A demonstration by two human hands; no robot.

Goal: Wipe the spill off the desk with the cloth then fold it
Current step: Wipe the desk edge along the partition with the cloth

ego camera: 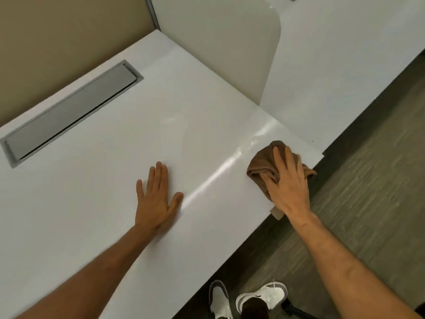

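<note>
Head view, the only one we have. Our right hand [290, 180] presses down on the brown cloth [261, 165], fingers spread over the top and curling into the bunched fabric, so we're gripping it, not just resting. The cloth sits wadded at the near-right corner of the white desk [92, 203], right by the edge, w/ a pale tag [277, 212] poking out under the wrist.

Our left hand [156, 199] lies flat on the desk, fingers straight, holding nothing; it looks like a brace only.

The relation that matters: the wet patch [250, 145] shows as faint glossy smears just beyond and left of the cloth, up-left from our right fingertips. It seems to run diagonally, along the same line as the bright streak of glare [213, 178] btwn the two hands, though we can't tell sheen from liquid for sure. Right hand is much nearer, nearly touching it; left is well apart.

So the next stroke, we'd judge, wants to go fwd and left, away from the desk edge. Wiping not finished; fold not yet begun.

Also in view: a grey cable hatch [71, 111] at the far left, and our white shoes [259, 298] on the dark floor.
</note>
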